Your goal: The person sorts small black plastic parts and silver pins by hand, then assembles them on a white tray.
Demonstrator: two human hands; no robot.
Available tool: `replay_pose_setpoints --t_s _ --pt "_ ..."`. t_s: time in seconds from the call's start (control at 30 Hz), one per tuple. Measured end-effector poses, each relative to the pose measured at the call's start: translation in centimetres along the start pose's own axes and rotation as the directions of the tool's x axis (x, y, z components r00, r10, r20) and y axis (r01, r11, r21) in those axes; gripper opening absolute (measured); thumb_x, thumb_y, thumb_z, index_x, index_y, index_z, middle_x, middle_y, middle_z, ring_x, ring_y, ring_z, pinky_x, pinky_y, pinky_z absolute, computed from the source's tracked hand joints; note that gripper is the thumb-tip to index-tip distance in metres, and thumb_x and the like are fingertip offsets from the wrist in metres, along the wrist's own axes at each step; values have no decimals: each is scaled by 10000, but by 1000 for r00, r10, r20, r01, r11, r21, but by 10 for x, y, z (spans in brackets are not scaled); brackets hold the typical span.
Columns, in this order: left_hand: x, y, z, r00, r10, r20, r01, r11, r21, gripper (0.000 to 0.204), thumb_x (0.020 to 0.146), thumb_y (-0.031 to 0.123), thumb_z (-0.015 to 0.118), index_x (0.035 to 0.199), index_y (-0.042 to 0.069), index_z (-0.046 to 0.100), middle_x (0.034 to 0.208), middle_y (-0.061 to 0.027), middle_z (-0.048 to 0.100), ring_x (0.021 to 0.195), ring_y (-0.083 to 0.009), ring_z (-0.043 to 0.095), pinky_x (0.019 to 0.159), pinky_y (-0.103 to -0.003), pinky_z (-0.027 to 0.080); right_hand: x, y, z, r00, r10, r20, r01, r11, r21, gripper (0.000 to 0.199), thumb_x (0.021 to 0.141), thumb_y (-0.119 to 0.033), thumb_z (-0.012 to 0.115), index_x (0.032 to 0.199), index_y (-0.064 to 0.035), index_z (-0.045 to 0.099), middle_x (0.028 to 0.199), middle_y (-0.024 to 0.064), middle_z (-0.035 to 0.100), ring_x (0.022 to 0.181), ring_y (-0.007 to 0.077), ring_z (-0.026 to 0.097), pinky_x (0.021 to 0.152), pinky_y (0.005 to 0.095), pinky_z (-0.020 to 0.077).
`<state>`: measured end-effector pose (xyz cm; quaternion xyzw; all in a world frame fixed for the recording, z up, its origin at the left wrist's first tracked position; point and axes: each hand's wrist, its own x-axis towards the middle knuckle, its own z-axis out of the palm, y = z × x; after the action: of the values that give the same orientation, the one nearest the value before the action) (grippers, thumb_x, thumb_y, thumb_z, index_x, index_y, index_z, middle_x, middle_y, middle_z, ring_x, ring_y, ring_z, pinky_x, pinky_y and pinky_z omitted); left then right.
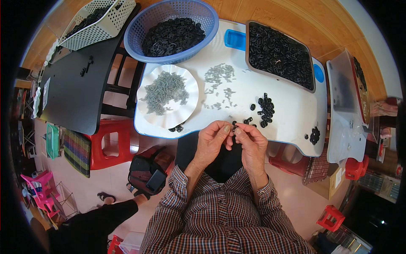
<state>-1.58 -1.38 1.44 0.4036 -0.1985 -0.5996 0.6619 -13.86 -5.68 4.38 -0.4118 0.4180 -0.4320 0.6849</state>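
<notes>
2 hands (211,143), fingers (222,134) pinching black piece (234,123)

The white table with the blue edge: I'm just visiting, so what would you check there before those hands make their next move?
1. Hands together: ok; the left hand and right hand meet fingertip to fingertip.
2. Piece gripped: ok; a small black plastic-looking piece is between them.
3. Its exact fit: cannot tell; fingers cover most of it.
4. Grey translucent slivers nearby: ok; heaped on the white wavy-rimmed plate.
5. Spare black oval pieces nearby: ok; clustered beyond the right hand.
6. All slivers contained: not ok; many lie loose on the table.
</notes>
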Motion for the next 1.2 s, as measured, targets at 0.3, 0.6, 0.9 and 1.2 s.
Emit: replay_pose_setpoints --t_s 0.3,0.6,0.9,1.2 --pt "-2 3 -1 1000 8 2 -8 998 64 192 980 144 523 1015 -29 598 800 -30 600 612 -73 551 534 -207 485 0 0 1 1000 -18 1 18 998 -65 179 876 -52 657 1043 9 671 871 34 679 731 62 554 667 194 449" --pt "-4 3 3 997 39 -63 -30 990 141 177 977 142 528 976 -22 595 756 -19 588 565 -61 534 479 -196 455 -4 0 6 978 -205 22 198 904 -380 123 863 10 652 986 19 650 857 25 619 733 60 572 664 184 467" --pt "-6 6 7 989 112 -99 -82 960 269 166 974 137 533 941 -16 590 692 -10 568 533 -50 511 458 -194 436 -5 1 8 908 -403 114 397 741 -541 114 851 17 664 963 1 648 836 39 594 675 64 562 594 192 453" --pt "-5 4 12 989 129 -67 -113 972 208 156 976 123 530 949 -20 585 673 -20 577 536 -56 515 465 -201 443 -10 -3 15 974 -226 19 222 934 -279 91 893 26 607 984 29 615 844 42 598 665 75 558 579 192 463"
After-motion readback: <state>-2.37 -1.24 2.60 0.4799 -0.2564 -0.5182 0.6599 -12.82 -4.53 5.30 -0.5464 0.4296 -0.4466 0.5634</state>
